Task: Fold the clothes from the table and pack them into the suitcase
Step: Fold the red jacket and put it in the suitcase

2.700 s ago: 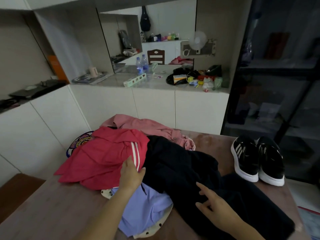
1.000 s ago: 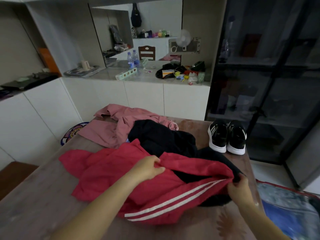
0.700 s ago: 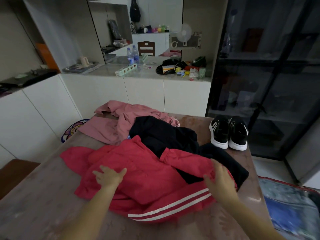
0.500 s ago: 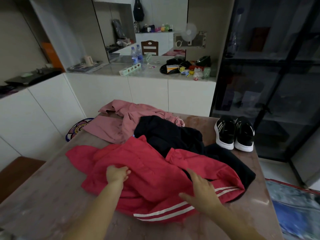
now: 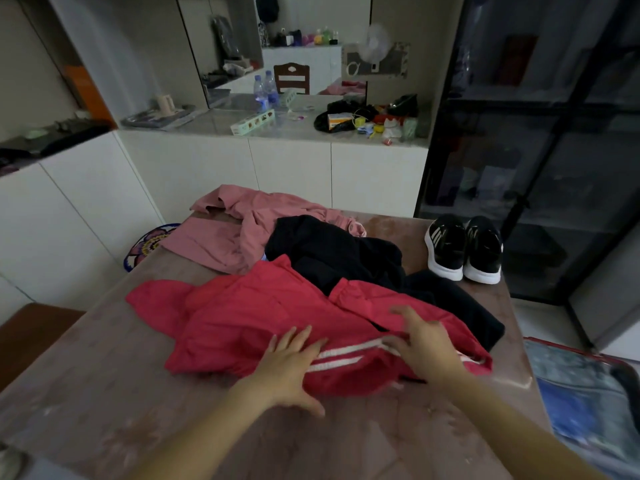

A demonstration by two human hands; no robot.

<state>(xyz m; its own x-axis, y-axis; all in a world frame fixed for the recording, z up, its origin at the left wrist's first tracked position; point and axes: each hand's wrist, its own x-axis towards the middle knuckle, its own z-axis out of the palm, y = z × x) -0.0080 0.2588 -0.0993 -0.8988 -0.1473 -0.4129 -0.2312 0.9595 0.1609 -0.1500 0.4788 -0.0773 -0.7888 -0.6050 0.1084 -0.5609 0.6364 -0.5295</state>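
A red garment (image 5: pixel 249 320) with two white stripes lies spread on the brown table (image 5: pixel 86 393), partly over a black garment (image 5: pixel 332 251). Behind these lies a pink garment (image 5: pixel 242 230). My left hand (image 5: pixel 289 365) rests flat, fingers spread, on the red garment's near edge by the stripes. My right hand (image 5: pixel 426 344) lies open on the same garment a little to the right. The open suitcase (image 5: pixel 588 393), red-rimmed with a blue lining, sits on the floor at the lower right.
A pair of black sneakers with white soles (image 5: pixel 464 251) stands at the table's far right corner. White cabinets (image 5: pixel 291 171) with a cluttered counter run behind the table. A dark glass-door cabinet (image 5: pixel 540 133) fills the right side. A patterned round cushion (image 5: pixel 149 244) peeks out left of the table.
The red garment was pulled off the pile toward me and spread out. Both hands let go of its edges and now press flat on it near the stripes.
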